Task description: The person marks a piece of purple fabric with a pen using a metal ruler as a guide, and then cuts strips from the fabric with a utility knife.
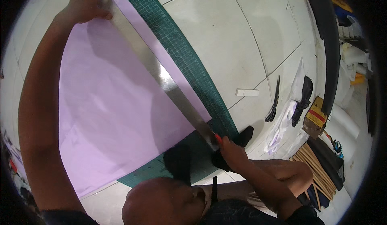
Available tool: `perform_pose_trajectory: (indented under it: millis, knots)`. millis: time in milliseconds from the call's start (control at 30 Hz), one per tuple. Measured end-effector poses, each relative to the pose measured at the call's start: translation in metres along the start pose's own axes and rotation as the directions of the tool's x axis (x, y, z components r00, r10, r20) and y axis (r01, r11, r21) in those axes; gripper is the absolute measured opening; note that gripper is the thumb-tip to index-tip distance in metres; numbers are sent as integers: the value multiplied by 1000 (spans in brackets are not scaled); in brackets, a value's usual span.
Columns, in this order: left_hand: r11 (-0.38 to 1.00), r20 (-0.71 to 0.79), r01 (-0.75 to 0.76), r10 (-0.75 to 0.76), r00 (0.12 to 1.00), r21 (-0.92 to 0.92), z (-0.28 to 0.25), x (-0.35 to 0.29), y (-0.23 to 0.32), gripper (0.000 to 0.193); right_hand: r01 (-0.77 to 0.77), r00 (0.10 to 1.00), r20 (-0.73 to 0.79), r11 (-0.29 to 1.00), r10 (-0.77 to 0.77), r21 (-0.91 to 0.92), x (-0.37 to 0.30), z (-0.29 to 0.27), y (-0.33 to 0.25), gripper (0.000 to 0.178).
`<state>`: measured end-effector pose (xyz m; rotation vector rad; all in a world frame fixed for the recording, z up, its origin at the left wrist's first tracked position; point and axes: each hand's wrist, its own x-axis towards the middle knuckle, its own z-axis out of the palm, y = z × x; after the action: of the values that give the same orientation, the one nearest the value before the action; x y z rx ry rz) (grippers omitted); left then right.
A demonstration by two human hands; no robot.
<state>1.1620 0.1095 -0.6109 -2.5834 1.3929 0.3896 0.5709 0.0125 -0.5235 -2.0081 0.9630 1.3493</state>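
A sheet of light purple fabric [117, 100] lies over a green gridded cutting mat [177, 51]. Along its right side runs a long silver metal ruler [161, 76], leaving a narrow purple strip beyond it. My left hand [86, 7] presses on the ruler's far end with its fingers spread. At the near end, my right hand [234, 154] is closed around a red-handled cutter [218, 138], held beside the ruler and just past the fabric's near edge. The fist hides most of the cutter, and its blade cannot be made out.
On the tiled floor to the right are a small white block [247, 92], black scissors [274, 104] and white and black cloth scraps [296, 104]. Farther right stand a yellow box [315, 116] and wooden sticks [316, 170]. My dark-socked foot [177, 160] rests on the mat.
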Motion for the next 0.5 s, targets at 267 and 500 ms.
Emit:
perform_pose_trajectory:
  millis: [267, 500]
  knots:
    - [998, -28, 15, -16, 999, -54, -2, -5, 12, 92, 15, 1000, 9, 999, -15, -51, -23, -17, 0, 21]
    - [981, 10, 134, -134, 991, -142, -24, -10, 27, 113, 205, 960, -204, 978, -192, 44, -6, -91, -58, 25]
